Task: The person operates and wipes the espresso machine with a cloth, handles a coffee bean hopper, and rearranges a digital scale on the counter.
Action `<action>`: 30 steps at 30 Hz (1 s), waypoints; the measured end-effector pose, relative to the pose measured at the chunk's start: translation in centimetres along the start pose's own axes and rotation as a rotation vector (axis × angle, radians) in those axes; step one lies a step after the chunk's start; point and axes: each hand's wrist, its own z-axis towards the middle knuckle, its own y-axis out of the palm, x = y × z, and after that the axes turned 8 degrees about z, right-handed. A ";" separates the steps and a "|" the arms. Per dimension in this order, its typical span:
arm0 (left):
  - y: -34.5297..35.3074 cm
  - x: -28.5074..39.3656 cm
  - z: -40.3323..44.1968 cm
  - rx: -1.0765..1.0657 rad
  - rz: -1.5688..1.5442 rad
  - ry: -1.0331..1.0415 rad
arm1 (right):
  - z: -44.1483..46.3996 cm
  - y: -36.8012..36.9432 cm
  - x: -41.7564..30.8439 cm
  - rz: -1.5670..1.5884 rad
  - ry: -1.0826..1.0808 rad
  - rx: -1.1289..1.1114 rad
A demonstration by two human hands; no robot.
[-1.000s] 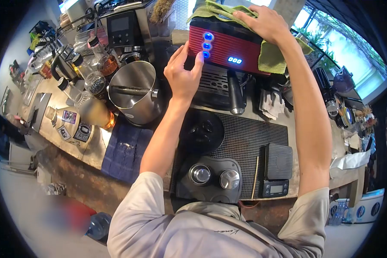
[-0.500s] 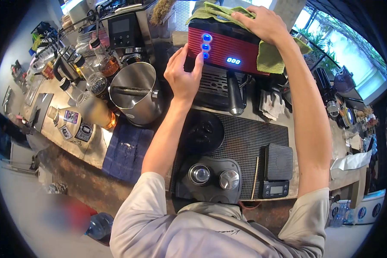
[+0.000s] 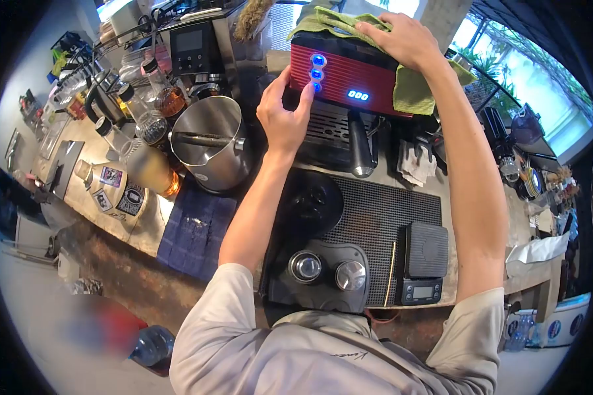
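Note:
A red ribbed espresso machine (image 3: pixel 346 76) stands at the top centre, with three blue-lit buttons and a display reading 000. My left hand (image 3: pixel 283 118) is against its left front edge, thumb at the lowest button, fingers apart and holding nothing. A green cloth (image 3: pixel 415 91) drapes over the machine's top and right corner. My right hand (image 3: pixel 402 41) rests on the cloth at the top, its fingers extended over it. Below the machine's front juts a black portafilter handle (image 3: pixel 360 148).
A steel knock bin (image 3: pixel 207 141) and several bottles stand left, beside a folded blue towel (image 3: pixel 196 232). Nearer me are a black tamping station (image 3: pixel 319 289), a ribbed mat (image 3: pixel 375 210) and a black scale (image 3: pixel 425 253). A white rag (image 3: pixel 418 163) hangs right of the portafilter.
The view has shifted slightly. Both hands stay in nearly the same places on the machine and the cloth.

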 end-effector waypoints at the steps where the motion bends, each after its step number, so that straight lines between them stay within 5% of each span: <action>1: -0.1 0.0 0.0 -0.017 -0.005 -0.013 | 0.0 -0.2 -0.1 0.002 0.000 0.000; 18: 0.8 1.4 1.0 -0.203 -0.429 -0.371 | 0.0 -0.6 -0.2 0.037 0.008 -0.015; 30: 0.5 0.7 1.2 -0.194 -0.499 -0.314 | -0.1 -0.8 -0.1 0.071 -0.017 -0.052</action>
